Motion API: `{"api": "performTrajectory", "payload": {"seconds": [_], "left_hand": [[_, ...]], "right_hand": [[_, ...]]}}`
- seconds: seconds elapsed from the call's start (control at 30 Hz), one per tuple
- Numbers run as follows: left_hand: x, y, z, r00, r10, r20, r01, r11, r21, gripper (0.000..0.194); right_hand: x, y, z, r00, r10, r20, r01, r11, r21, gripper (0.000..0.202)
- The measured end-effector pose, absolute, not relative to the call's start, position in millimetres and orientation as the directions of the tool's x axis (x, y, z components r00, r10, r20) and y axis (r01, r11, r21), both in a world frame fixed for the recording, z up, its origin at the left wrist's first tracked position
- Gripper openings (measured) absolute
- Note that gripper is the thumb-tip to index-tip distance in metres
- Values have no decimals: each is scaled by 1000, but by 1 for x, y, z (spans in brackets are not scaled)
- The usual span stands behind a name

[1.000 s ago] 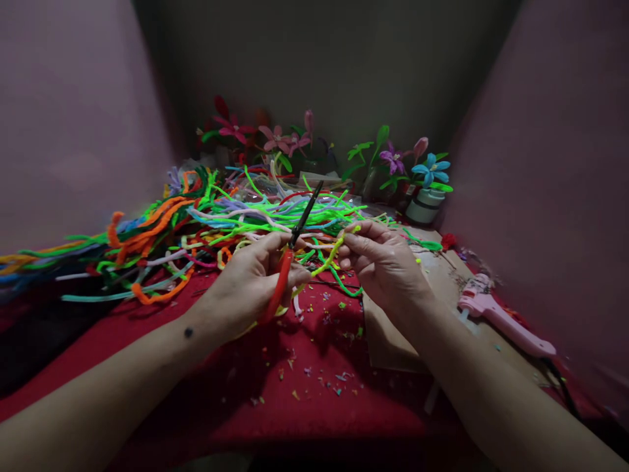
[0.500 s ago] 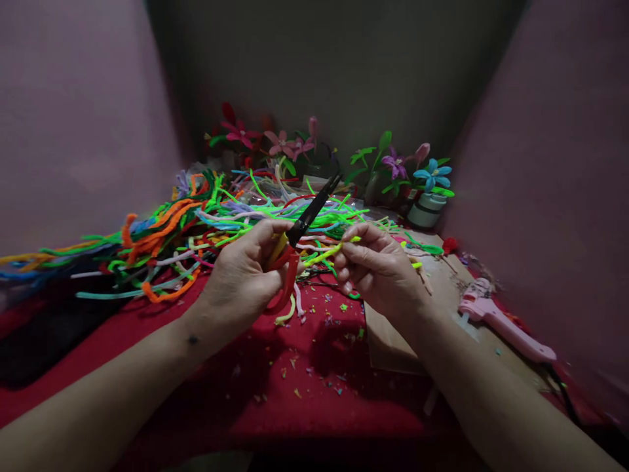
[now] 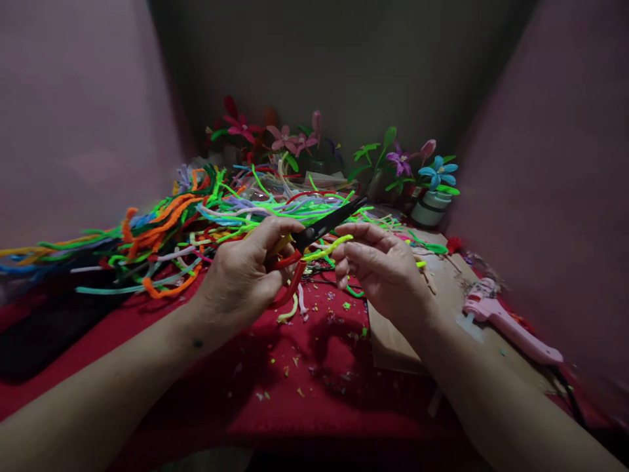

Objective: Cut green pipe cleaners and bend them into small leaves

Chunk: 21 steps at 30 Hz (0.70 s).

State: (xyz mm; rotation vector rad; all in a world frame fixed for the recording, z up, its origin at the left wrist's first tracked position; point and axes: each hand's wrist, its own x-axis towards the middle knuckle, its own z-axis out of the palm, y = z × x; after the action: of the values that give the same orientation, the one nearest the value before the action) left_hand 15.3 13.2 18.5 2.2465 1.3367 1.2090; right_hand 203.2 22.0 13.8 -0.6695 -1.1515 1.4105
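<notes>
My left hand [image 3: 250, 262] is closed round the scissors [image 3: 327, 223], which have red and yellow handles and dark blades pointing up and right. A yellow-green pipe cleaner [image 3: 327, 251] stretches from beside the scissor handles to my right hand [image 3: 378, 265]. The right fingers are curled with thumb and index finger apart, and the strip's end lies by their tips. Whether those fingers grip it is unclear. Behind both hands spreads a pile of coloured pipe cleaners [image 3: 167, 219].
Pipe-cleaner flowers stand at the back, a blue one [image 3: 437, 172] in a pale pot [image 3: 428, 208]. A pink glue gun [image 3: 511, 324] rests on cardboard [image 3: 393, 347] at right. Small scraps dot the red cloth [image 3: 275, 406]. Something black [image 3: 49, 337] lies at left.
The scissors have tilted lower, their blades now nearer my right hand. My right thumb and index finger have loosened from their pinch, and more of the yellow-green strip's end shows.
</notes>
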Motion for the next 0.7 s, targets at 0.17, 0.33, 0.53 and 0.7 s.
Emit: {"api": "performTrajectory", "payload": {"seconds": [0.17, 0.33, 0.53, 0.7], "left_hand": [[15, 14, 17, 253, 776, 578, 636, -583, 505, 38], [17, 13, 19, 284, 775, 565, 662, -584, 469, 39], [15, 15, 19, 272, 788, 553, 685, -562, 464, 42], [14, 19, 17, 243, 810, 534, 720, -520, 460, 40]], "right_hand": [[201, 21, 11, -164, 967, 194, -328, 132, -935, 13], [201, 21, 11, -180, 969, 168, -327, 102, -939, 14], [203, 25, 10, -205, 973, 109, -345, 33, -938, 10], [205, 30, 6, -306, 952, -27, -444, -168, -880, 5]]}}
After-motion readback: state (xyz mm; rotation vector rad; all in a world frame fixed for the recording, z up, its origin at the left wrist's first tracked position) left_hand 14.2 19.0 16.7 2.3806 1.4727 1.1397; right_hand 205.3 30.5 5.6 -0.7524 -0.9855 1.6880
